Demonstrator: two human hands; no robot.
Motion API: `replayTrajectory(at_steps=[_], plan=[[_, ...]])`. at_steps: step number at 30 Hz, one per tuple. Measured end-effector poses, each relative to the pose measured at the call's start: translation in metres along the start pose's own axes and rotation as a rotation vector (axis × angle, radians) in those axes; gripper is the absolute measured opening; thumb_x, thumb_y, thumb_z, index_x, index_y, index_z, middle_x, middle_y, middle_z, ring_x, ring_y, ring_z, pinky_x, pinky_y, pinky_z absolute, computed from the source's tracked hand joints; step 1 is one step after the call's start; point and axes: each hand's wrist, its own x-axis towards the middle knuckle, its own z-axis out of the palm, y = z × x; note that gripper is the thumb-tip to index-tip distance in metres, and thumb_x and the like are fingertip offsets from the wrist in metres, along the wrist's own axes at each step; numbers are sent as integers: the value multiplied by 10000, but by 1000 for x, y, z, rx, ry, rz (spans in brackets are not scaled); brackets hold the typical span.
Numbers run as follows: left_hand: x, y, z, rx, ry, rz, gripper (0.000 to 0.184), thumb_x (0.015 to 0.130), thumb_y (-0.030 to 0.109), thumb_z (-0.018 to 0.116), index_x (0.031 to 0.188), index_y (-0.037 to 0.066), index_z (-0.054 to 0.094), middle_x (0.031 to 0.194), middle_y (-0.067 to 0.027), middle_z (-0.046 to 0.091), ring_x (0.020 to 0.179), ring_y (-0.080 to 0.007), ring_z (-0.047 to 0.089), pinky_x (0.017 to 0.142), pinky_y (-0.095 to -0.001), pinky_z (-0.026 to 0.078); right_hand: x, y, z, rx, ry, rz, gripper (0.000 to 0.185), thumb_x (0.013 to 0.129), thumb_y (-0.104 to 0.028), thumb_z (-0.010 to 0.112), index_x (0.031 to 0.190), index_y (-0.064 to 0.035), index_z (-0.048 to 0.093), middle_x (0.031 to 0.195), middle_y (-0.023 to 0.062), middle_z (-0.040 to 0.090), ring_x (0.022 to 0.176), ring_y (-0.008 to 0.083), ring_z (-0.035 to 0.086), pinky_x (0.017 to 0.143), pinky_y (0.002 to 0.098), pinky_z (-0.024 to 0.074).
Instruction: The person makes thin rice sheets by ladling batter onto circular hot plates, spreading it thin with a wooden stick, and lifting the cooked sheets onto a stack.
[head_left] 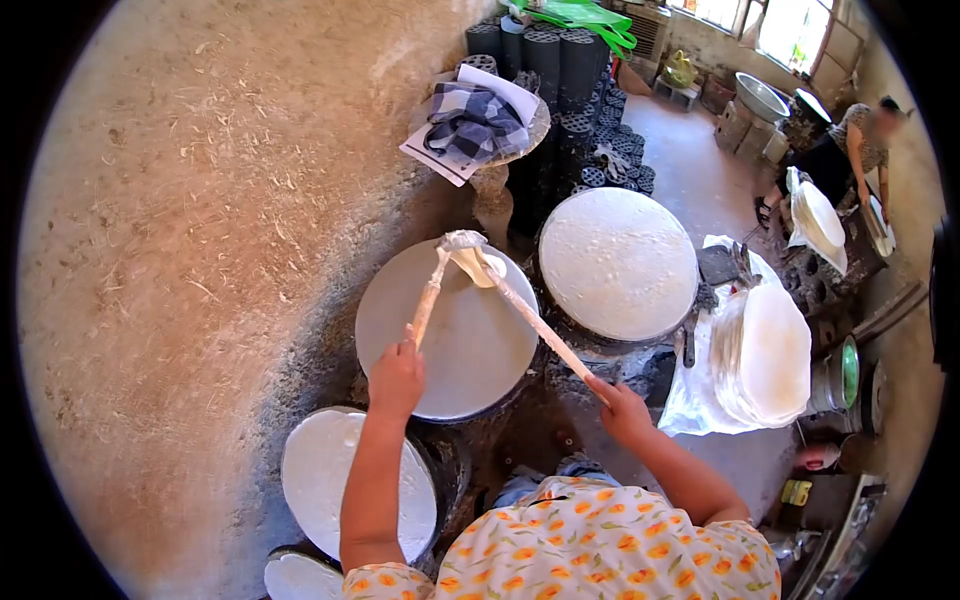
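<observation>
Left fingers [402, 352] gripping short wooden handle [427, 305]; right fingers [604, 390] gripping longer handle [540, 326]. Handles converging beyond fingers, near ladle-like head [462, 239] overhanging round griddle's [450, 365] far rim; tilting it carelessly could be causing spills.

Left stick [430, 300] in left hand [397, 378], right stick [550, 337] in right hand [627, 412]: wood, matt. Round plate [450, 350] ahead of hands: smooth, dull. Sheet [682, 405] right of right hand: glossy plastic. Wall [200, 250] left of hands: rough, matt.

Two crusted wooden-handled tools [428, 308] meet above a round griddle [450, 418].
</observation>
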Motion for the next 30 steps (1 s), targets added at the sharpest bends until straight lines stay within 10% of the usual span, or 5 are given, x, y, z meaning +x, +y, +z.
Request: replayTrajectory(at_steps=[9,13,16,30], plan=[[21,2,-79,109,237,38,468,788,114,626,1238,20,538,842,-127,547,662,-280,578,575,-375,500,-14,-3,9,127,112,-25,623,731,23,533,1292,-248,512,789,138,527,735,334,556,661,413,461],[22,7,-84,-302,522,81,440,816,17,582,1246,-42,508,819,-138,598,595,-183,557,520,-295,469,-12,-2,14,148,91,-11,624,729,32,534,1293,-234,513,791,140,529,738,335,558,660,414,459],[10,34,-109,-1298,359,-338,332,888,25,522,1213,-38,526,666,-27,526,457,-61,468,397,-174,361,0,1,21,185,96,-40,622,731,45,527,1293,-219,513,792,151,533,725,337,558,647,419,454],[-52,3,-44,-1582,-16,-688,106,902,97,526,919,-2,561,624,-28,504,406,-79,458,339,-211,376,114,-57,53,324,-13,-70,640,730,70,485,1314,-192,506,969,224,639,822,272,643,785,333,490]])
